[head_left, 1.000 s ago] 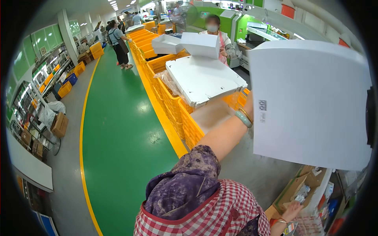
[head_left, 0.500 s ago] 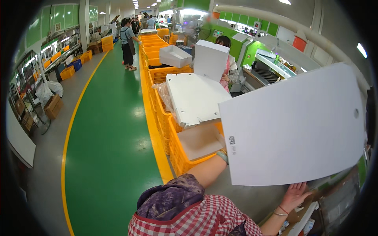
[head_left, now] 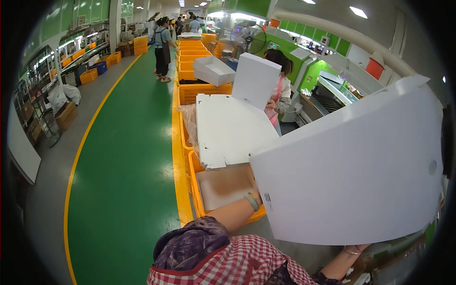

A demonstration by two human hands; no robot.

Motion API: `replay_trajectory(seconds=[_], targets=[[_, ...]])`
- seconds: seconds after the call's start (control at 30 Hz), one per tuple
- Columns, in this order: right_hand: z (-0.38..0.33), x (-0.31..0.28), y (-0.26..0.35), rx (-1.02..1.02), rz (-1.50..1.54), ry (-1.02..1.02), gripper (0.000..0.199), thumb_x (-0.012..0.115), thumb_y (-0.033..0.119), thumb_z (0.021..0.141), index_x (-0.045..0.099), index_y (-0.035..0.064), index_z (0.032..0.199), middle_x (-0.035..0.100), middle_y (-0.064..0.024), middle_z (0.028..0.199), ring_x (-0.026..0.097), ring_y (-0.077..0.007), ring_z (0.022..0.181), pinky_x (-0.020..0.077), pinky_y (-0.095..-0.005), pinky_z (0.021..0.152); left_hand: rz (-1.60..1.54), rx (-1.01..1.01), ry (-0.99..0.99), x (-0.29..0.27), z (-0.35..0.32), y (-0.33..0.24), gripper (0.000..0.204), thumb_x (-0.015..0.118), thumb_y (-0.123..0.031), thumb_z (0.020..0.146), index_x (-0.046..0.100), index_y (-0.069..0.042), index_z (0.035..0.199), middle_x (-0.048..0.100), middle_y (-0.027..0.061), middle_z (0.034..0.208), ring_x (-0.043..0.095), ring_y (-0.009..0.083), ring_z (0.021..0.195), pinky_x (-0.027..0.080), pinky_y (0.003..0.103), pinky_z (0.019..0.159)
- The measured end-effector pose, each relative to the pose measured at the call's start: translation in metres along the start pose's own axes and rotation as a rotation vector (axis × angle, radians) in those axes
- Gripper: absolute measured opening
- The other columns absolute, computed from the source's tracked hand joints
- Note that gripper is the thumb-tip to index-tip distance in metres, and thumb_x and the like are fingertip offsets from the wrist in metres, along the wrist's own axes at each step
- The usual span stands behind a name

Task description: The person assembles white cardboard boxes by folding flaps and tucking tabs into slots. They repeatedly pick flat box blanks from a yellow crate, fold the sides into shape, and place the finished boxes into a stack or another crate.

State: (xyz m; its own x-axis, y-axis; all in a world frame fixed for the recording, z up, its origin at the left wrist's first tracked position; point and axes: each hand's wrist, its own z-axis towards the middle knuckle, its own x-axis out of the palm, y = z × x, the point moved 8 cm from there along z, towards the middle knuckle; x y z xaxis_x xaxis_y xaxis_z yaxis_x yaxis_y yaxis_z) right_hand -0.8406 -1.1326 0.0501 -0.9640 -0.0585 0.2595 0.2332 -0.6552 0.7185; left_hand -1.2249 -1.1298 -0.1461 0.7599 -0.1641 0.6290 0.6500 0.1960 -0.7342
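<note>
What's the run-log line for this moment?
left grip: left edge of big carton; right grip: its lower edge; both mostly hidden; orange crate: left of carton

Large white panel (head_left: 349, 175), probably a box, tilted

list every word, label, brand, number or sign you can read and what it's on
No text is clear enough to read.
Large white box: small dark print by its left edge, too small to read.
Upright white box: tiny mark low down, unreadable.
</note>
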Motion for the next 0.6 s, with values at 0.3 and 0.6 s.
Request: replay_trajectory(seconds=[0.3, 0.6], targets=[[0.105, 0.082, -0.131, -0.048, 0.170, 0.438, 0.040, 0.054, 0.035, 0.089, 0.052, -0.0004, 0.108, 0.054, -0.0123, 0.096, 0.054, -0.0216, 0.084, 0.0462, -0.0298, 0.071, 0.188, 0.346, -0.303, -0.037, -0.072, -0.213, 0.080, 0.028, -0.063, 0.090, 0.021, -0.003, 0.142, 0.031, 0.0150, 0.144, 0.032, 0.0263, 0.132, 0.024, 0.042, 0.108], [0.125, 0.182, -0.190, 0.105, 0.883, 0.823, 0.044, 0.051, 0.044, 0.088, 0.053, 0.0000, 0.089, 0.051, -0.0089, 0.072, 0.045, -0.0140, 0.053, 0.0356, -0.0232, 0.047, 0.410, 0.768, -0.326, 0.085, -0.176, -0.232, 0.042, 0.046, -0.032, 0.094, 0.052, 0.004, 0.114, 0.063, 0.0143, 0.094, 0.060, 0.0250, 0.098, 0.042, 0.032, 0.096]])
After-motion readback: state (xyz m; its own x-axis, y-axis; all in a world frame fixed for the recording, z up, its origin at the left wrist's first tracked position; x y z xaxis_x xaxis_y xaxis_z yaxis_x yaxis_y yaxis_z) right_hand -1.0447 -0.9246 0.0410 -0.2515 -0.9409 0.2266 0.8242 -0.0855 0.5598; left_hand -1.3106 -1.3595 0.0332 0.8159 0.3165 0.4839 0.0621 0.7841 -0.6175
